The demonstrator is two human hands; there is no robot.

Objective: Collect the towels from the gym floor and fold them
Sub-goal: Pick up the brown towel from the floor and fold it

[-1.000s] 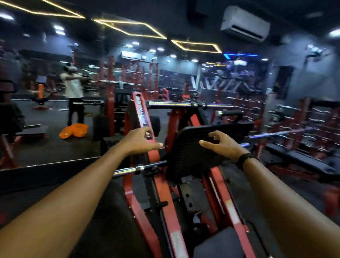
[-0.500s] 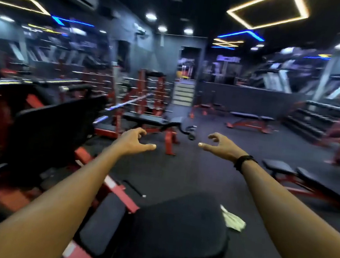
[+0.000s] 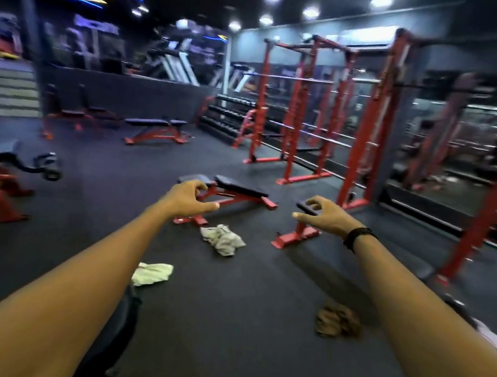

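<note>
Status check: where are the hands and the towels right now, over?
Left hand and right hand out front, loosely curled, empty. Three crumpled towels on floor: grey, pale, brown. Bench stands just behind the grey one.

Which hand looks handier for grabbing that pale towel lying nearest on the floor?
Probably the left hand: the pale towel lies right beside the left forearm, while the right hand is across the floor, nearer the brown towel.
</note>
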